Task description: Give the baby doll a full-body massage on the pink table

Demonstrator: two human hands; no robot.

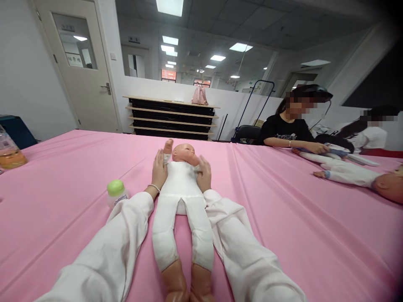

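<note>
Head view: one doll (181, 182) lies on its back on the pink surface (264, 235), straight in front of the person, its long axis running away from the body. Its head points to the far side and its feet come down between the person's forearms to the lower edge of the view. The hands flank its upper body, one to a side, so the doll lies between them and neither is clearly nearer.

The left hand (160, 171) rests along the doll's arm on that side, fingers fairly straight and pointing away; the doll's small hand rises just beyond the fingertips. The right hand (204, 173), partly blurred, is bent at the other arm. Whether either grips or merely touches cannot be told.

Counting outward: one bracelet (154, 187) on the left wrist; one jar (116, 193) with a green lid, just beside the left sleeve; one bottle (11, 154) at the far left edge. To the right, a second doll (355, 174) lies well apart, its head toward the right edge. Two other people sit there, one in a black top (283, 130), one in a white top (374, 138). Beyond the surface stand one stack of boards (171, 107) with one pink bag (200, 96) on top, and one door (80, 90).
</note>
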